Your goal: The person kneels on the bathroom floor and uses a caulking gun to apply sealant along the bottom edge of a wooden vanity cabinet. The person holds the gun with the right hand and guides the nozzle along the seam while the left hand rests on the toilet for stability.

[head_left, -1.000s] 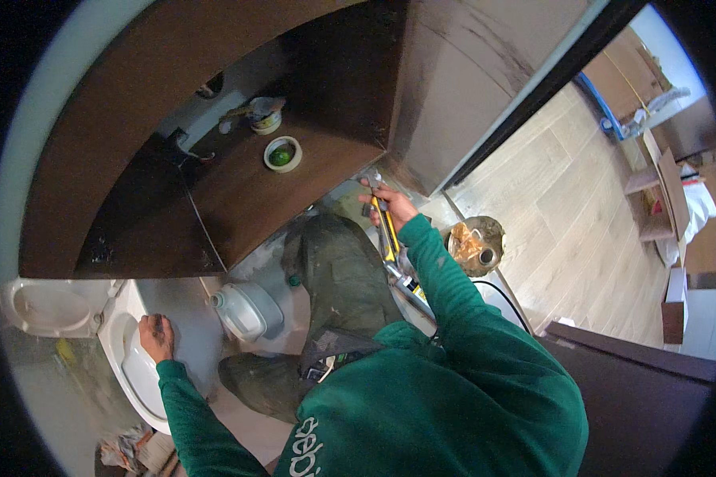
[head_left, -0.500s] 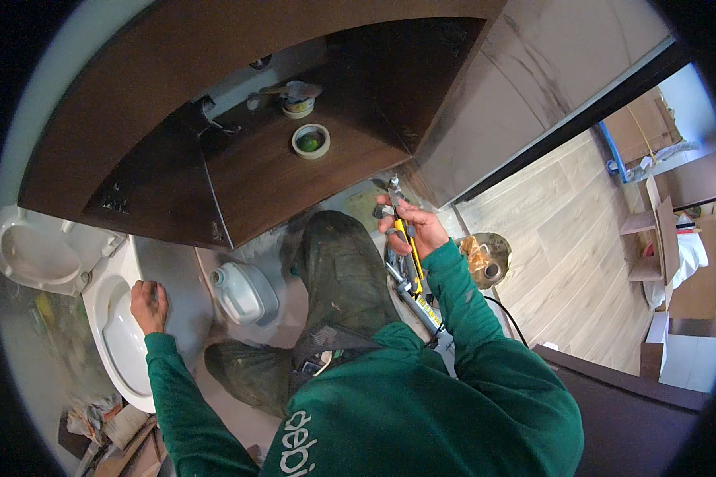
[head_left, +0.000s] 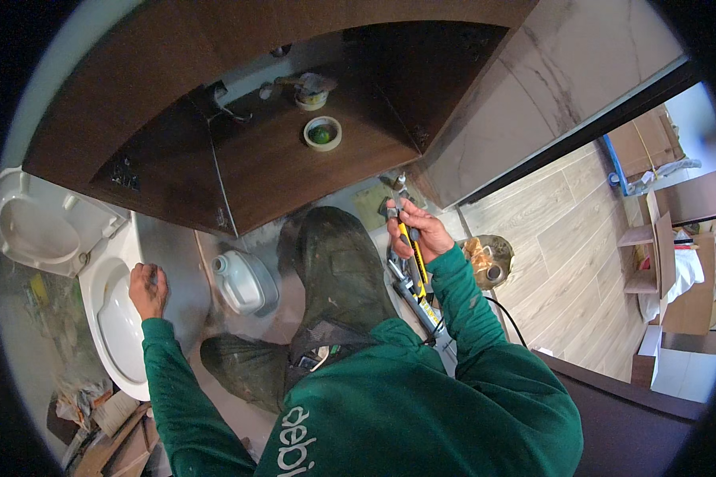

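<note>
Tool (head_left: pixel 418 266) with a yellow and black body sits in your right hand (head_left: pixel 423 232), out past your bent knee (head_left: pixel 332 254), on its right. Your fingers are closed around it. It is long and thin, and its long way runs up and a little left. The top end points away from you, at the big brown cupboard (head_left: pixel 294 187), and the bottom end points back by your sleeve (head_left: pixel 465 294). Near that bottom end lies a long grey tube (head_left: pixel 431 316).

Your left hand (head_left: pixel 149 291) is by the white toilet (head_left: pixel 95 318), at the rim, with its fingers curled in. I cannot tell if it has hold of anything. Between that hand and your knee stands a pale jug (head_left: pixel 240 282). In the cupboard is a round white tub (head_left: pixel 338 133) with something green inside. Far right, you have cardboard boxes (head_left: pixel 662 246).
</note>
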Demonstrator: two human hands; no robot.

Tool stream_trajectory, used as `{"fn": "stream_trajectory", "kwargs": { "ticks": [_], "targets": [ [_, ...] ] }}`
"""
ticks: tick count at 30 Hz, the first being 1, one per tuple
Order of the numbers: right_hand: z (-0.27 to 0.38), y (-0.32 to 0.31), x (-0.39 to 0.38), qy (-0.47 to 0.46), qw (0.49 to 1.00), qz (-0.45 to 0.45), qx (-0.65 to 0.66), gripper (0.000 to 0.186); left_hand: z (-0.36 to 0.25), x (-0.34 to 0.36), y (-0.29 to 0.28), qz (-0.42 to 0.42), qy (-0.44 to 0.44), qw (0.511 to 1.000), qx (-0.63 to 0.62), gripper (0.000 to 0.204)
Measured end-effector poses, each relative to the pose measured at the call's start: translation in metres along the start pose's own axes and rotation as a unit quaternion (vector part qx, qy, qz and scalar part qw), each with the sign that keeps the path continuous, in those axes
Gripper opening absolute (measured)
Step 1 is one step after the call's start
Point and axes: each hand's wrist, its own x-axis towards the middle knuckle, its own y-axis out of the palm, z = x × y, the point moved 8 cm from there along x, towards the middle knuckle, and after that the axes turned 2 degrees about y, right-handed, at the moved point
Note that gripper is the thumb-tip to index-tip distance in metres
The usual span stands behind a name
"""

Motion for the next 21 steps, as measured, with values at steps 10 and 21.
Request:
{"fn": "stream_trajectory", "kwargs": {
  "ticks": [10,21],
  "targets": [
    [-0.016,-0.039,-0.01,0.077,0.978,-0.117,-0.157,0.035,-0.001,-0.001,-0.001,-0.019,0.012,1.0,-0.001,0.01],
    [0.025,-0.216,0.062,-0.18,0.905,-0.377,0.081,0.022,0.0,0.002,0.001,-0.003,0.001,1.0,-0.003,0.01]
  ]
}}
